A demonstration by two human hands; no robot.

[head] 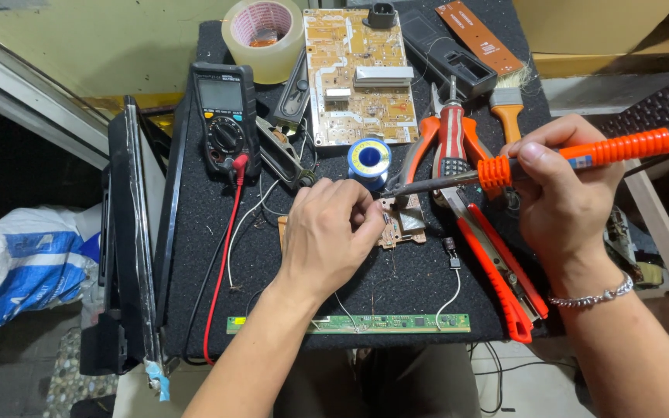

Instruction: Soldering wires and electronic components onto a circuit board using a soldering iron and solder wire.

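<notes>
My right hand (563,190) grips an orange-handled soldering iron (582,155), whose metal tip points left and comes down at a small brown circuit board (404,224) on the black mat. My left hand (327,232) rests on the left part of that board, fingers pinched together at its edge. Whether a thin solder wire sits between the fingers cannot be made out. A blue spool of solder (368,159) stands just behind the board.
A black multimeter (224,116) with red and black leads lies at the back left. Behind are a large tan circuit board (359,73), a tape roll (265,35), a brush (509,104). Orange-handled pliers (447,139) and a red tool (501,271) lie right. A green strip board (350,323) lines the front edge.
</notes>
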